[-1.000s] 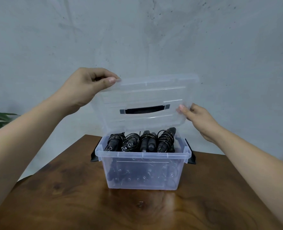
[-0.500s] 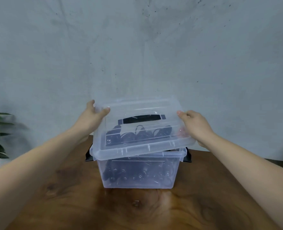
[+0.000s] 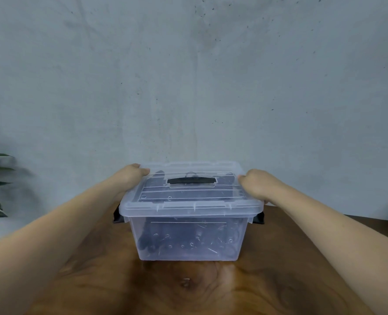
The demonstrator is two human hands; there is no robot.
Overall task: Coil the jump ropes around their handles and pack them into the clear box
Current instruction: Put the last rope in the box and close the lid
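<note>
Lid (image 3: 188,202) down on clear box (image 3: 242,246) — coiled ropes (image 3: 156,242) inside — left hand (image 3: 129,178) & right hand (image 3: 256,185) fingers clamped on lid's ends.

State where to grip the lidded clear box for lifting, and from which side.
Grip under the rim of the clear box at both short ends, coming from the sides. Its black latches stick outward, seemingly unclipped, so the lid handle would probably lift only the lid.

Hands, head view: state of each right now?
Left hand: closed, gripping the left edge of the lid.
Right hand: closed, gripping the lid's right edge.
</note>
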